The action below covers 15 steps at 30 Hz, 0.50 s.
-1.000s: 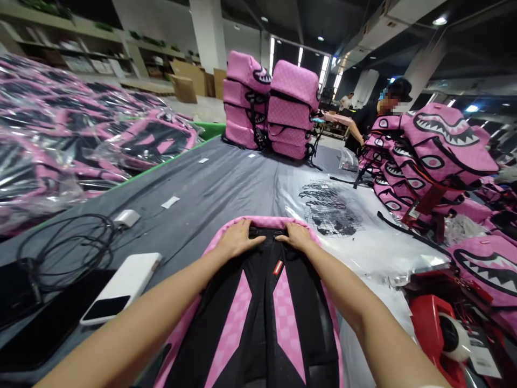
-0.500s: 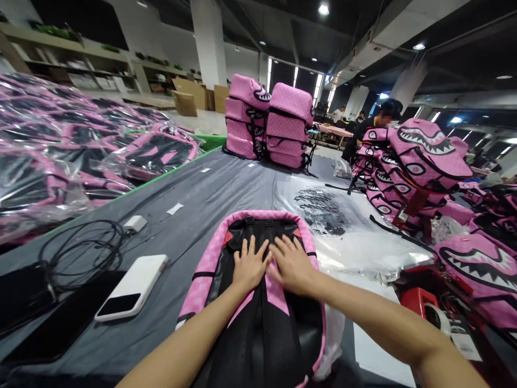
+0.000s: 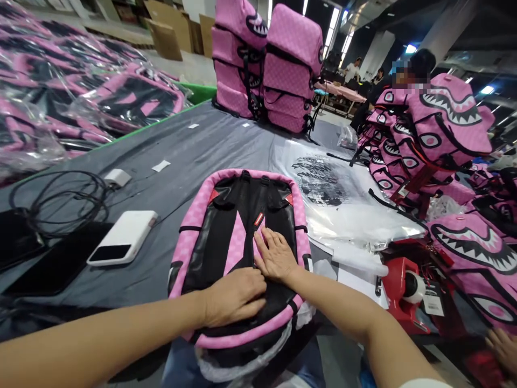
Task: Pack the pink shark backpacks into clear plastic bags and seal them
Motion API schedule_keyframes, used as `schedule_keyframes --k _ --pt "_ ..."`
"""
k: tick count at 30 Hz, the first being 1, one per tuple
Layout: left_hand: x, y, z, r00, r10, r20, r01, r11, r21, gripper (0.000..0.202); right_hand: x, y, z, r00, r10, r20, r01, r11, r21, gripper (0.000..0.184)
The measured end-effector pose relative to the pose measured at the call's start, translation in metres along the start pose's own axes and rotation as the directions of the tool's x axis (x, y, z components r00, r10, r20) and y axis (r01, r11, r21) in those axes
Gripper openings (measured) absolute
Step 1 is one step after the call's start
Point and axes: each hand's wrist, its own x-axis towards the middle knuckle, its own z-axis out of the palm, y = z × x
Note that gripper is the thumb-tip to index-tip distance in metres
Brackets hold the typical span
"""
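Backpack (image 3: 181, 258) lies flat on grey surface (image 3: 173, 161), straps up; left hand (image 3: 232, 295) and right hand (image 3: 276, 255) spread open, palms pressing black back panel (image 3: 210, 253), no grip. Looks soft, light, padded; best held by pink rim (image 3: 242, 337)

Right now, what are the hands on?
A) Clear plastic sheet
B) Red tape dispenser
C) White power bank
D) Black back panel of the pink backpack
D: the left hand and right hand both lie on the black back panel of the pink backpack.
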Motion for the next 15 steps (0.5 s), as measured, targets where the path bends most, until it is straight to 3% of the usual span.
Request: schedule_keyframes --k 3,6,8,9,10,11,12,13,14,15 --pt "-0.01 -0.014 0.039 0.992 0.082 -0.101 -0.072 0.993 0.098 0.033 0.004 -0.001 -0.003 0.996 0.08 -0.041 -0.079 0.996 0.046 0.055" --pt "-0.012 -0.027 0.057 0.994 0.031 -0.104 -0.016 0.99 0.138 0.037 0.005 -0.003 -0.02 0.982 0.15 -0.111 -0.134 0.981 0.14 0.042" --pt "-0.009 -0.033 0.052 0.993 -0.028 -0.114 0.047 0.985 0.166 0.035 0.002 -0.011 -0.039 0.986 0.01 -0.166 0.021 0.982 0.186 0.035" --pt "-0.006 -0.037 0.044 0.989 -0.059 -0.134 0.084 0.979 0.184 0.036 -0.001 -0.017 -0.048 0.974 -0.166 -0.157 0.194 0.964 0.184 0.031" --pt "-0.003 -0.042 0.035 0.981 -0.102 -0.167 0.137 0.968 0.209 0.037 -0.003 -0.024 -0.056 0.913 -0.393 -0.105 0.407 0.897 0.175 0.027" --pt "0.001 -0.048 0.024 0.964 -0.158 -0.214 0.208 0.948 0.239 0.039 -0.006 -0.031 -0.062 0.788 -0.615 -0.014 0.607 0.775 0.176 0.023" --pt "0.005 -0.055 0.013 0.939 -0.219 -0.265 0.291 0.918 0.27 0.042 -0.007 -0.039 -0.064 0.626 -0.774 0.094 0.75 0.631 0.197 0.02" --pt "0.008 -0.062 0.004 0.907 -0.282 -0.312 0.375 0.879 0.295 0.045 -0.009 -0.045 -0.064 0.482 -0.856 0.188 0.826 0.516 0.23 0.019" --pt "0.01 -0.07 -0.004 0.874 -0.341 -0.346 0.45 0.837 0.312 0.05 -0.009 -0.05 -0.06 0.397 -0.882 0.255 0.852 0.457 0.256 0.019" --pt "0.012 -0.078 -0.008 0.84 -0.396 -0.371 0.515 0.796 0.318 0.057 -0.01 -0.052 -0.054 0.378 -0.88 0.288 0.851 0.453 0.266 0.021"
